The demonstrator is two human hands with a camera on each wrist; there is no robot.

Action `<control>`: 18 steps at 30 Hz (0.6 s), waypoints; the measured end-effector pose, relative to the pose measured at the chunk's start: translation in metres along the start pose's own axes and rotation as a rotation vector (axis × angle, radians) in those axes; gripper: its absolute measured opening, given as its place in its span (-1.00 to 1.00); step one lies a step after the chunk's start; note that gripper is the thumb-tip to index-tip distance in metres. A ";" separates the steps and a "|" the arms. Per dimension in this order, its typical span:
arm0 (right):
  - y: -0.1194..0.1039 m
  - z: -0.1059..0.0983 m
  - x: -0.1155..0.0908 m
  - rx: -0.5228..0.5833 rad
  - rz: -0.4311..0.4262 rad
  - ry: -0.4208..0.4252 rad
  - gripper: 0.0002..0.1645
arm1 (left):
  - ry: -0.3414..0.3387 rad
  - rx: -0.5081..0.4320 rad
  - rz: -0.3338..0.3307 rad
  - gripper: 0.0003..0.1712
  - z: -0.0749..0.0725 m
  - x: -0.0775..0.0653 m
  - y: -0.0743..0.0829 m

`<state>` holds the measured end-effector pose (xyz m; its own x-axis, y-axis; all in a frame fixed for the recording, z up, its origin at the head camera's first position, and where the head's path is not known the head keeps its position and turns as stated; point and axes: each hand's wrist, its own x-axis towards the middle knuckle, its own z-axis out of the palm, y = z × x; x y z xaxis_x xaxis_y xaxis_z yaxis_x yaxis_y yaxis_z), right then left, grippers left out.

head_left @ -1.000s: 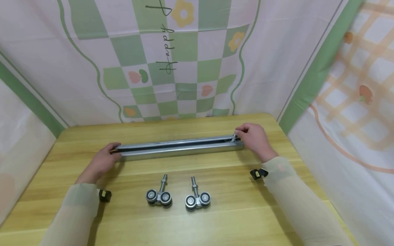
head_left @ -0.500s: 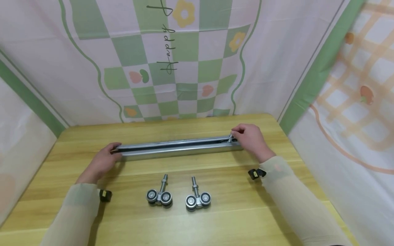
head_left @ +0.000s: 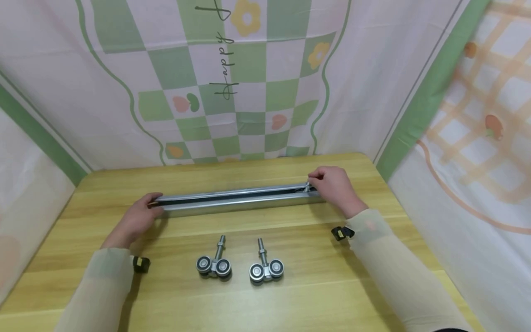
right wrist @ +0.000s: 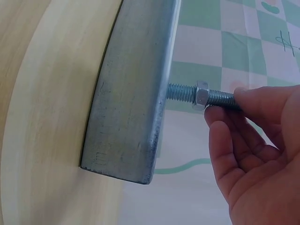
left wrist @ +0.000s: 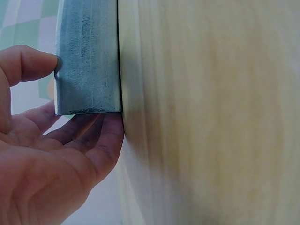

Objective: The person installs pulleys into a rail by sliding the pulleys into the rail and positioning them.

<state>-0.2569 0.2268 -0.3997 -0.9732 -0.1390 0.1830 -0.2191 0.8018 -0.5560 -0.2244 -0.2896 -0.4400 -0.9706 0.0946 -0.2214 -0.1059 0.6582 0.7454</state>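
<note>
A metal C-shaped track [head_left: 240,199] lies across the table with its slot facing up. At its left end, my left hand [head_left: 138,214] grips it, the thumb on the top edge and the fingers round the end [left wrist: 89,110]. Near the other end, my right hand [head_left: 336,186] pinches the top of a threaded bolt [right wrist: 180,92] that stands up out of the slot and carries a hex nut [right wrist: 201,95]. Whatever the bolt joins inside the track is mostly hidden. Closer to me lie two roller trolleys [head_left: 214,265] [head_left: 266,269], each with two visible wheel faces and a bolt.
The wooden table [head_left: 174,304] has a rounded far right corner. Behind it hangs a green-and-white checked cloth [head_left: 249,101], and more patterned cloth [head_left: 469,152] drops along the right side. A small black device sits at each cuff.
My right hand has slid a short way left along the track, carrying the bolt with it. My left hand, the track and the two loose trolleys have stayed put.
</note>
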 end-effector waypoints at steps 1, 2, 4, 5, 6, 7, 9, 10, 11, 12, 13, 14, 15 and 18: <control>0.000 0.000 0.000 -0.001 -0.001 -0.001 -0.80 | 0.000 0.003 0.000 -0.26 0.000 0.000 0.001; -0.001 0.001 0.000 -0.007 -0.005 -0.002 -0.79 | 0.000 0.006 0.000 -0.26 -0.001 -0.001 0.001; -0.002 0.002 0.001 -0.008 -0.009 -0.004 -0.79 | -0.002 0.006 0.000 -0.26 -0.001 -0.001 0.002; -0.003 0.003 0.001 -0.008 -0.010 -0.006 -0.79 | -0.003 0.005 0.000 -0.26 -0.001 -0.001 0.002; -0.003 0.003 0.001 -0.008 -0.010 -0.007 -0.79 | -0.002 0.004 0.001 -0.26 -0.001 -0.001 0.002; -0.004 0.004 0.002 -0.010 -0.010 -0.008 -0.79 | -0.003 -0.001 0.001 -0.26 -0.001 -0.001 0.002; -0.006 0.006 0.003 -0.009 -0.009 -0.013 -0.78 | -0.002 -0.010 0.003 -0.26 -0.001 -0.001 0.003; -0.007 0.007 0.003 -0.011 -0.010 -0.015 -0.78 | -0.001 -0.015 0.001 -0.26 -0.001 -0.001 0.003; -0.008 0.008 0.003 -0.017 -0.013 -0.017 -0.78 | 0.001 -0.016 0.003 -0.26 -0.001 -0.001 0.003; -0.010 0.009 0.004 -0.022 -0.017 -0.018 -0.78 | 0.001 -0.017 0.002 -0.26 -0.001 -0.001 0.003; -0.011 0.010 0.004 -0.027 -0.021 -0.020 -0.78 | 0.000 -0.017 0.002 -0.25 0.000 -0.002 0.003; -0.012 0.011 0.005 -0.032 -0.025 -0.023 -0.78 | 0.000 -0.015 0.001 -0.25 0.000 -0.002 0.003; -0.014 0.012 0.005 -0.034 -0.027 -0.026 -0.78 | 0.000 -0.011 0.001 -0.25 0.000 -0.002 0.004; -0.019 0.015 0.006 -0.040 -0.035 -0.031 -0.79 | 0.001 -0.001 0.000 -0.25 0.000 -0.002 0.004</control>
<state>-0.2596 0.2021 -0.4008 -0.9668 -0.1848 0.1766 -0.2508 0.8189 -0.5163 -0.2232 -0.2873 -0.4369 -0.9708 0.0942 -0.2205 -0.1056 0.6578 0.7458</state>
